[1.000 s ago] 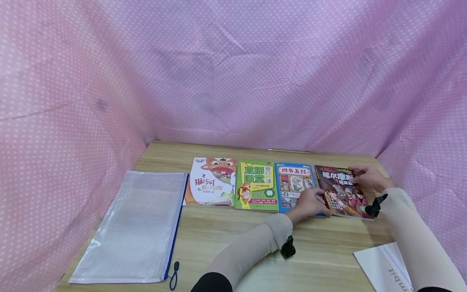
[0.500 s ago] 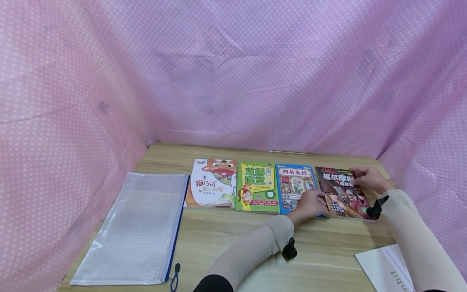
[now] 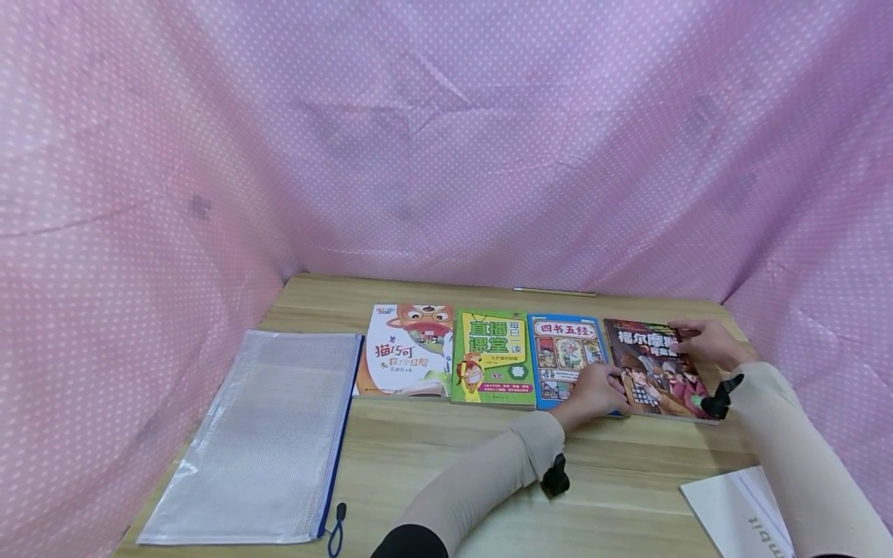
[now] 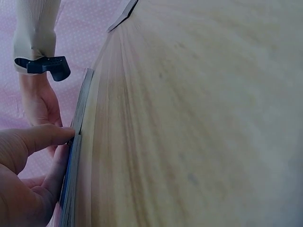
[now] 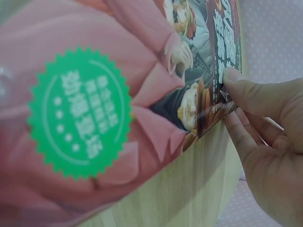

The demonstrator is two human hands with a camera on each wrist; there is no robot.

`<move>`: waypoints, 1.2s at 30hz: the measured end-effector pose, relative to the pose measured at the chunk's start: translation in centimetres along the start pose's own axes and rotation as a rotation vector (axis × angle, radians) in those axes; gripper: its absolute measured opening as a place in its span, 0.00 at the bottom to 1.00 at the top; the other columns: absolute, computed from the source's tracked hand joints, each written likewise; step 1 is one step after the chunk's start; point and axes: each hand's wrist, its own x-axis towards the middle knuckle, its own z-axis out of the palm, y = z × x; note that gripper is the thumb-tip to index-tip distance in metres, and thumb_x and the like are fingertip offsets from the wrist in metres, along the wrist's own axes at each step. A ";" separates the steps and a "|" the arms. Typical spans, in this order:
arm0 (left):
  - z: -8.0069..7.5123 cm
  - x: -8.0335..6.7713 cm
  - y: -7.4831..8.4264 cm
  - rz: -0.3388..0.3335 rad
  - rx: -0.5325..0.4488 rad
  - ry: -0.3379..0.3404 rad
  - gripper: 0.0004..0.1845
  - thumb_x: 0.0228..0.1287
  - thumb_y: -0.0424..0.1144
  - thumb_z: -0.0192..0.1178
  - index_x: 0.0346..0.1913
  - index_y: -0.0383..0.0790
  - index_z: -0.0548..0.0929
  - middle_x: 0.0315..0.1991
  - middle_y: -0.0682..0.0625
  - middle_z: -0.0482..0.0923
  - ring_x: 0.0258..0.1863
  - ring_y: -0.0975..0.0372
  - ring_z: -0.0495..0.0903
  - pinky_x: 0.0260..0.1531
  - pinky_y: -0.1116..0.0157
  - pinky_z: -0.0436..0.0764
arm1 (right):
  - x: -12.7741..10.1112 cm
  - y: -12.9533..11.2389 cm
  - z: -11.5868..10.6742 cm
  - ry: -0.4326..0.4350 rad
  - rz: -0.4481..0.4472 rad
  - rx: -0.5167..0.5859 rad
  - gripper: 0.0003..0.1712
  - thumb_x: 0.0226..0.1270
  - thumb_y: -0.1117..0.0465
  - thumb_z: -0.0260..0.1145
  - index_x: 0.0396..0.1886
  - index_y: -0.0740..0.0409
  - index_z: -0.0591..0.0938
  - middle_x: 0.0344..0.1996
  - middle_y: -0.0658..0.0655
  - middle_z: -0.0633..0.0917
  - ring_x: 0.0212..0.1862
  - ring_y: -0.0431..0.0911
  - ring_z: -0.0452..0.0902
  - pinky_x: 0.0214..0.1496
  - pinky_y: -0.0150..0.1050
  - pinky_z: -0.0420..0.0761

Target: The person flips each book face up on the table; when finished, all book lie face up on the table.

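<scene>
Hardly anything has shifted over the last second: both hands stay on the dark detective book [image 3: 656, 368], and only the head view has drifted slightly, so the row of books sits a touch lower in the picture. By that, the book is judged to be gripped but not yet lifted. It lies flat at the right end of the row, touching the blue book [image 3: 567, 353] beside it. The left hand [image 3: 593, 391] pinches its near left corner, thumb on top and fingers curled under the edge, as the left wrist view shows [image 4: 33, 161]. The right hand [image 3: 705, 341] holds the far right edge, thumb on the cover and fingers curled beneath it [image 5: 265, 137].

Further left lie the green book [image 3: 491, 356] and the white cat book [image 3: 408, 349], then a clear mesh zip pouch [image 3: 272, 434] with a blue zipper. A white sheet [image 3: 739, 515] lies at the near right corner. The worktop [image 3: 432, 465] is pale wood, and a pink dotted cloth [image 3: 446, 139] hangs around it on three sides.
</scene>
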 end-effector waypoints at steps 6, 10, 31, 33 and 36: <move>0.1 0.2 0.2 -0.006 0.002 -0.002 0.33 0.45 0.26 0.80 0.59 0.40 0.84 0.24 0.57 0.79 0.20 0.68 0.76 0.25 0.71 0.78 | 0.3 0.1 0.2 0.025 0.038 0.003 0.39 0.69 0.64 0.68 0.73 0.76 0.63 0.69 0.84 0.63 0.69 0.74 0.63 0.68 0.63 0.71; 0.2 0.3 0.3 -0.013 0.010 -0.019 0.36 0.45 0.26 0.80 0.62 0.40 0.83 0.24 0.56 0.79 0.20 0.67 0.76 0.25 0.70 0.78 | 0.5 0.4 0.2 0.048 0.057 0.022 0.39 0.68 0.66 0.68 0.72 0.77 0.63 0.67 0.85 0.64 0.67 0.73 0.65 0.64 0.59 0.74; -5.3 1.9 0.5 0.203 0.090 -0.254 0.33 0.72 0.44 0.63 0.76 0.43 0.67 0.43 0.52 0.84 0.31 0.66 0.83 0.31 0.68 0.82 | 0.5 -6.9 2.0 0.117 -0.090 -0.008 0.40 0.75 0.59 0.63 0.76 0.74 0.59 0.72 0.82 0.59 0.67 0.79 0.62 0.62 0.71 0.73; -6.9 2.0 1.1 0.243 0.119 -0.229 0.33 0.72 0.45 0.62 0.76 0.44 0.66 0.45 0.51 0.84 0.34 0.65 0.84 0.32 0.69 0.82 | 0.7 -8.4 2.3 0.124 -0.123 0.011 0.39 0.75 0.58 0.63 0.77 0.72 0.58 0.73 0.80 0.59 0.70 0.79 0.57 0.64 0.73 0.69; -9.9 2.0 2.2 0.317 0.179 -0.196 0.33 0.74 0.46 0.61 0.77 0.44 0.65 0.48 0.48 0.83 0.39 0.59 0.86 0.34 0.67 0.84 | 1.2 -10.7 2.7 0.145 -0.184 0.022 0.38 0.76 0.58 0.61 0.78 0.68 0.59 0.74 0.77 0.61 0.72 0.78 0.57 0.66 0.74 0.67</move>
